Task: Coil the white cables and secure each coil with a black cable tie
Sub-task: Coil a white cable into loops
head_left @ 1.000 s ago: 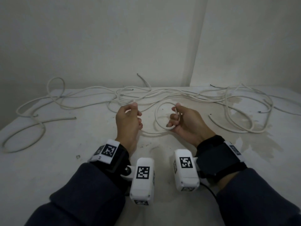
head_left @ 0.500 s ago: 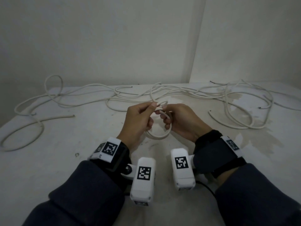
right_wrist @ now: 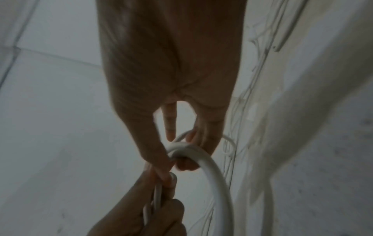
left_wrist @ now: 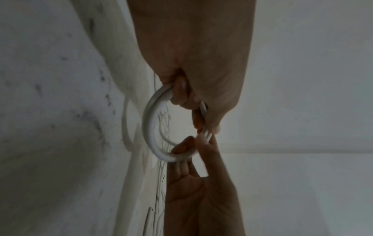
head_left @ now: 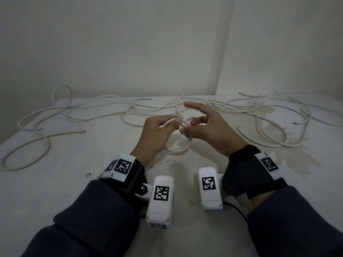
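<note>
Loose white cables [head_left: 219, 108] lie in a messy tangle across the back of the white table [head_left: 55, 182], from the left edge to the right edge. They cross over each other so much that they cannot be counted. One cable end [head_left: 81, 131] lies alone on the left side. A small dark wire tip [head_left: 242, 93] pokes up at the back right, and it is too small to tell what it is. A brownish stain [head_left: 297, 154] marks the table on the right. Two plain walls meet in a corner behind the table.

There are two hands and one small coil [head_left: 178, 147]. The coil is held up just above the table, between the hands. The left hand [head_left: 157, 134] pinches the cable at the top of the coil with thumb and fingers. The right hand [head_left: 209, 130] hooks its lower fingers through the coil, and its index finger sticks out straight.

Half a second ago the right hand's fingers were all curled close around the loop. Now its index finger has lifted away and points up. The hands have stayed close together, and the coil hangs in about the same spot.
</note>
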Tool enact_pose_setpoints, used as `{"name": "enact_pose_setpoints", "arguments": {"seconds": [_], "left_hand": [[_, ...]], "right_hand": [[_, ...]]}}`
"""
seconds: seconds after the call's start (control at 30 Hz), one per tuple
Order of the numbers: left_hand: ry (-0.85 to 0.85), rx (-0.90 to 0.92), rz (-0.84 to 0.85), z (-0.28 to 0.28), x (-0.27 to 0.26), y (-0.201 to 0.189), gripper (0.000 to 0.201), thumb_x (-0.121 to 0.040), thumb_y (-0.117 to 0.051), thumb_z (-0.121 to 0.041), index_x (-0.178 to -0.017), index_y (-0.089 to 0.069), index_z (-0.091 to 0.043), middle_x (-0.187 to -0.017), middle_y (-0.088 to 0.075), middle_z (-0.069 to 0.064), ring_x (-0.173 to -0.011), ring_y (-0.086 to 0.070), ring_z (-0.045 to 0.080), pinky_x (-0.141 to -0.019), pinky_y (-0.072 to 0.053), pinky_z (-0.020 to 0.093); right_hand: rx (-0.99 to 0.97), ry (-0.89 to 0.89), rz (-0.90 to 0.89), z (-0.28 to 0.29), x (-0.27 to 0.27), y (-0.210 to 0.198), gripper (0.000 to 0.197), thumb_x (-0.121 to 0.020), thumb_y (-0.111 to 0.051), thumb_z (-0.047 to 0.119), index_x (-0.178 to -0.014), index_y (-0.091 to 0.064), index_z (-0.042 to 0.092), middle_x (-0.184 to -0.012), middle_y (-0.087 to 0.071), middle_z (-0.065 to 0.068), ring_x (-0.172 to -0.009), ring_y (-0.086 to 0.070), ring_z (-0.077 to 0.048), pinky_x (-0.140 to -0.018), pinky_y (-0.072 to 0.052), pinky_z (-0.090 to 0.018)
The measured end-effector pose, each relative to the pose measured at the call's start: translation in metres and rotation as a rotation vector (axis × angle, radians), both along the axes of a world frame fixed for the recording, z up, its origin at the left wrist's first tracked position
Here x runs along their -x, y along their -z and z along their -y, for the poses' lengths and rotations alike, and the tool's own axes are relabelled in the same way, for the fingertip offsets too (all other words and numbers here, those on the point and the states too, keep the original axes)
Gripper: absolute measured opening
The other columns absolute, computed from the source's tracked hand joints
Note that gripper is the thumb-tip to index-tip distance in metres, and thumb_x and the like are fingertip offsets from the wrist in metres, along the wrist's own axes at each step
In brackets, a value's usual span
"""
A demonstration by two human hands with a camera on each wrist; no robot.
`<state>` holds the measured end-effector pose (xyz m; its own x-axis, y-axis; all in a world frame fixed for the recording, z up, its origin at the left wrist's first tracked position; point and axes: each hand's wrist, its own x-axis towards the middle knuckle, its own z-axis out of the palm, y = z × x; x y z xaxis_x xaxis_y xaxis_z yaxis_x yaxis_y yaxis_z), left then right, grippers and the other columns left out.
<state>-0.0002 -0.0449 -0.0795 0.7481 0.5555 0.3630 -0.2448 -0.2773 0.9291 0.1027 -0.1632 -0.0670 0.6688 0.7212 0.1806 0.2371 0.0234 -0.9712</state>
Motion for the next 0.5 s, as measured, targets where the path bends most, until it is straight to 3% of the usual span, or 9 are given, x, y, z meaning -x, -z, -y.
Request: {"name": "enact_pose_setpoints", "arguments": {"seconds": [0.1,0.17,0.23,0.3,0.37,0.5], "left_hand": [[0.027,-0.219,-0.022,-0.002,0.0,-0.001,0.011,-0.089,-0.065,-0.013,-0.091,-0.075,-0.01,-0.087,-0.074,0.002,-0.083,-0.067,0.01,-0.079,-0.051,0.025],[0.038,-0.278,-0.023,-0.002,-0.003,0.0,0.012,-0.09,-0.064,-0.016,-0.091,-0.075,-0.011,-0.089,-0.074,0.004,-0.085,-0.067,0.013,-0.08,-0.05,0.029],[0.031,-0.276,0.004,-0.001,-0.004,-0.002,0.012,-0.09,-0.064,-0.017,-0.09,-0.075,-0.013,-0.088,-0.074,0.002,-0.084,-0.066,0.012,-0.08,-0.05,0.028],[0.031,-0.238,0.053,0.0,-0.004,-0.004,0.012,-0.09,-0.064,-0.015,-0.091,-0.074,-0.009,-0.088,-0.074,0.003,-0.084,-0.066,0.011,-0.079,-0.05,0.024],[0.039,-0.211,0.092,0.001,-0.004,-0.007,0.012,-0.091,-0.062,-0.011,-0.091,-0.072,-0.004,-0.085,-0.072,0.004,-0.08,-0.063,0.008,-0.075,-0.048,0.018],[0.033,-0.134,0.143,0.002,-0.007,-0.008,0.015,-0.094,-0.057,-0.008,-0.091,-0.069,0.0,-0.075,-0.065,-0.005,-0.067,-0.057,-0.003,-0.065,-0.042,0.01]], "right_hand": [[0.113,0.021,0.23,0.008,-0.002,-0.003,0.024,-0.071,-0.083,0.012,-0.094,-0.077,0.013,-0.063,-0.06,0.009,-0.054,-0.049,0.004,-0.061,-0.038,-0.008],[0.124,0.022,0.297,0.012,-0.003,-0.005,0.008,-0.073,-0.082,0.018,-0.078,-0.078,0.015,-0.063,-0.065,0.006,-0.056,-0.051,0.005,-0.059,-0.035,-0.007],[0.12,0.008,0.305,0.012,-0.007,-0.005,0.007,-0.076,-0.079,0.022,-0.07,-0.077,0.019,-0.066,-0.068,-0.003,-0.067,-0.058,-0.003,-0.068,-0.04,-0.012],[0.129,-0.062,0.238,0.011,-0.008,-0.004,0.015,-0.082,-0.073,0.024,-0.075,-0.076,0.011,-0.075,-0.072,-0.014,-0.078,-0.065,-0.022,-0.081,-0.047,-0.032],[0.094,-0.176,0.14,0.01,-0.006,-0.003,0.022,-0.086,-0.069,0.026,-0.079,-0.072,0.006,-0.069,-0.071,-0.012,-0.076,-0.065,-0.03,-0.085,-0.049,-0.043],[-0.072,-0.333,-0.225,0.007,0.003,-0.006,0.027,-0.098,-0.047,0.022,-0.077,-0.057,0.007,-0.049,-0.044,0.003,-0.053,-0.049,-0.015,-0.074,-0.052,-0.032]]}}
